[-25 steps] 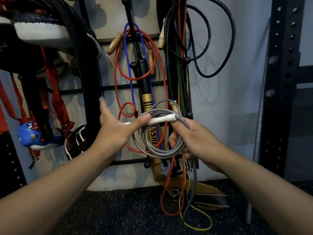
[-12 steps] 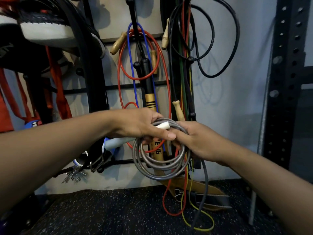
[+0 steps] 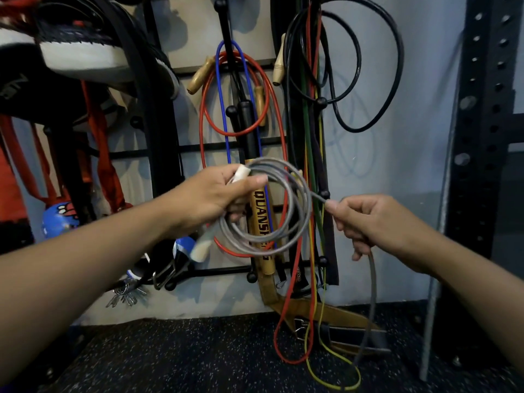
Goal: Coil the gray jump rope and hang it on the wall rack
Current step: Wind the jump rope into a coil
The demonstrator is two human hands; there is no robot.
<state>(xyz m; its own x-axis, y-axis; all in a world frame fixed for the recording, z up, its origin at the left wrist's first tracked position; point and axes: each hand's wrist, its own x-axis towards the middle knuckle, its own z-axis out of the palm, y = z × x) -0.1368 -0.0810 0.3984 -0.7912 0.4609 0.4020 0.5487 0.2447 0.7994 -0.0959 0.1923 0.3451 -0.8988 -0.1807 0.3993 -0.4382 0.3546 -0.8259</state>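
Note:
The gray jump rope [image 3: 286,239] is wound into several loose loops in front of the wall rack [image 3: 198,148]. My left hand [image 3: 209,197] grips the top of the coil together with a white handle [image 3: 241,173]; a second white handle [image 3: 201,248] hangs below that hand. My right hand [image 3: 371,222] pinches the rope's free strand to the right of the coil, and the loose tail [image 3: 371,302] drops from it toward the floor.
The rack holds red [image 3: 204,109], blue and black ropes [image 3: 397,80], wooden handles, colored bands and a gold-labelled stick [image 3: 259,222]. Bags and red straps hang at left. A black perforated upright [image 3: 482,137] stands at right. A leather belt lies on the speckled floor.
My hands have drawn apart: the right hand left the coil and moved right, pulling a strand out. The left hand keeps the coil, now looser, with the handle raised.

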